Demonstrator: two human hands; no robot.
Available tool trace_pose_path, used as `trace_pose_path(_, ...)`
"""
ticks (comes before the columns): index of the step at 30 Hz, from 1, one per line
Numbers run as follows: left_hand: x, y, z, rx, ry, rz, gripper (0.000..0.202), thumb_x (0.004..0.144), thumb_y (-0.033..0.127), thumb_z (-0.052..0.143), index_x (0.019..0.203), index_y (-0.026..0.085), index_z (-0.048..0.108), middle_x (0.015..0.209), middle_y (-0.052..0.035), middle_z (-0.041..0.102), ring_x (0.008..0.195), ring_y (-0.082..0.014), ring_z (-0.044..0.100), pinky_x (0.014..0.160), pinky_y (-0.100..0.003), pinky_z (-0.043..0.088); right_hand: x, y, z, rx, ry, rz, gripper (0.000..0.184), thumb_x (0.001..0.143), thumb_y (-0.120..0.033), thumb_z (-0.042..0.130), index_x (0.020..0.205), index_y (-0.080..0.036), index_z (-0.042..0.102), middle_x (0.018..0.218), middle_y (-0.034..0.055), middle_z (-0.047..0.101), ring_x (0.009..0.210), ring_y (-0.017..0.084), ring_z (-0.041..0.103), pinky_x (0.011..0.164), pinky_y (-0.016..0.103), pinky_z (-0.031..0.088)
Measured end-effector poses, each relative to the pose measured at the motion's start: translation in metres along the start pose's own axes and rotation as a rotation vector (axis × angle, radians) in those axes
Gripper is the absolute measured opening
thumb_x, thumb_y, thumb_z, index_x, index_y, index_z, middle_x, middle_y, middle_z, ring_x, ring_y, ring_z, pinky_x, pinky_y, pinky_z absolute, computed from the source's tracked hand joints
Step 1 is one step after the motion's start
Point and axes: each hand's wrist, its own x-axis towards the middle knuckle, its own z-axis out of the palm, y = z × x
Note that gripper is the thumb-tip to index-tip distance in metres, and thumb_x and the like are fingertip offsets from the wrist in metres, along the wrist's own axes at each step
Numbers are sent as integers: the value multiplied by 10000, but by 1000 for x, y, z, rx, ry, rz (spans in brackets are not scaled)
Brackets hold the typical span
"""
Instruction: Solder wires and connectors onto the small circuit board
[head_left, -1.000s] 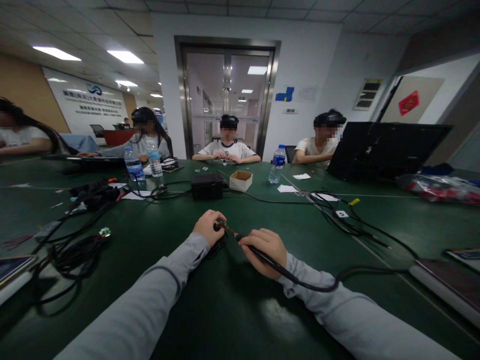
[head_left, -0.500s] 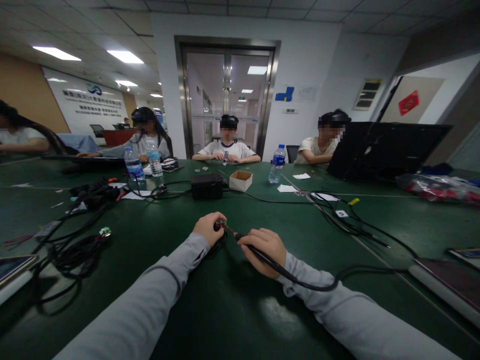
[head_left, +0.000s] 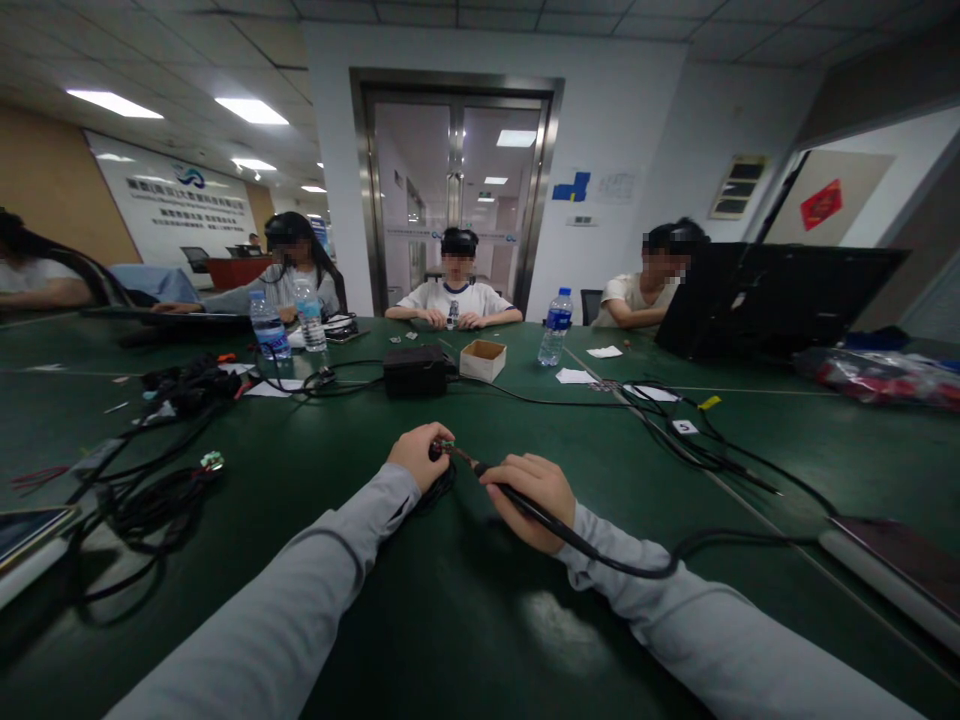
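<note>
My left hand (head_left: 417, 458) is closed around a small green circuit board (head_left: 448, 444), mostly hidden by the fingers. Under that hand lies a loop of black cable (head_left: 439, 487) on the green table. In my right hand (head_left: 536, 500) is a soldering iron (head_left: 495, 478), held like a pen, with its thin tip pointing left at the board. Whether the tip touches the board I cannot tell. From the iron's rear, a thick black cord (head_left: 637, 570) runs over my right forearm toward a flat dark box (head_left: 904, 570) on the right.
A black power box (head_left: 415, 371) and an open carton (head_left: 482, 360) stand ahead. Tangled cables with another small board (head_left: 212, 461) lie left; more cables (head_left: 690, 440) lie right. Bottles (head_left: 555, 328), a monitor (head_left: 780, 300) and several seated people line the far side.
Almost nothing differs. My right hand with the soldering iron has shifted very slightly to the right; the left hand stays in place on the board.
</note>
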Motion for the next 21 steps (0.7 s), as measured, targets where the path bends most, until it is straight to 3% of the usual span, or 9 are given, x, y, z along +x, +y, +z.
trace_pose_path(21,0,0,1,-10,-8,-15,244,707,105,578,916,217,634,940,-14,702,888,-169,649,846,-291,505,2,-1,-1,-19,18,-8,133,913,-193,486,917,-207,618,747,16,655,594,125,567,592,256,398)
